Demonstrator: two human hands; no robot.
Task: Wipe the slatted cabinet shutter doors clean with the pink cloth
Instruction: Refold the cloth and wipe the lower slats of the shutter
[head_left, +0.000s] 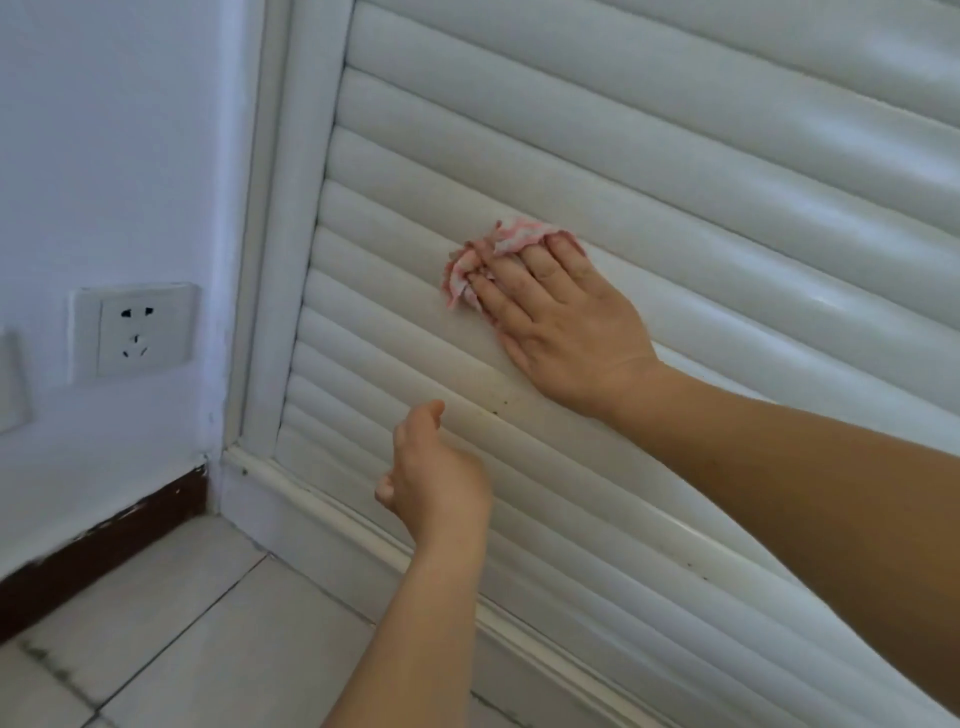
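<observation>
The white slatted shutter door (649, 171) fills most of the view, tilted in the frame. My right hand (561, 322) lies flat against the slats with straight fingers, pressing the crumpled pink and white cloth (498, 254) under its fingertips. Most of the cloth is hidden beneath the fingers. My left hand (431, 467) hovers lower and to the left, just in front of the slats, with loosely curled fingers and nothing in it. Small dark specks (496, 408) mark a slat just below my right palm.
The door's white frame (280, 260) runs down the left side to a bottom rail (322, 499). A white wall with a power socket (132, 332) stands to the left, above a dark skirting board (104, 551). Pale floor tiles (197, 623) lie below.
</observation>
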